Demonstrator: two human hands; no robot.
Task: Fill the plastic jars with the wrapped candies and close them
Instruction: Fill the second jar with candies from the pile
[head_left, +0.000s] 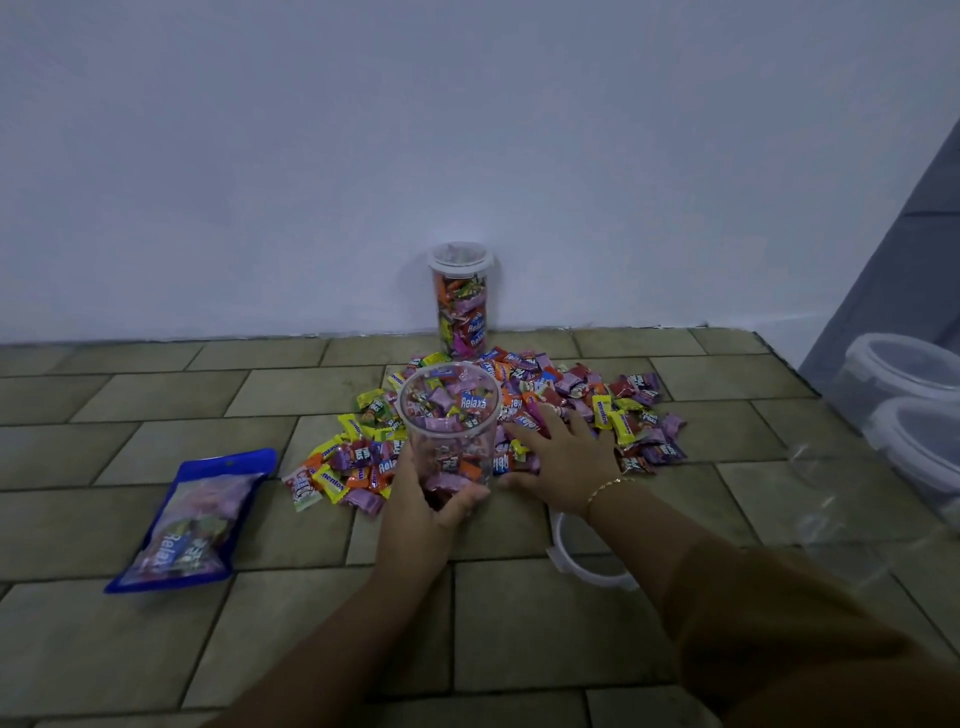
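The left hand (423, 506) has its grip curled round the lower part of an open plastic jar (450, 423), tilted toward the camera and nearly full of wrapped candies. The right hand (558, 457) lies flat with fingers spread on the candy pile (597, 400) on the tiled floor (260, 623). A closed, filled jar (461, 299) stands against the wall behind; a white lid (582, 564) lies under the right wrist, and a blue candy bag (195, 519) lies well left.
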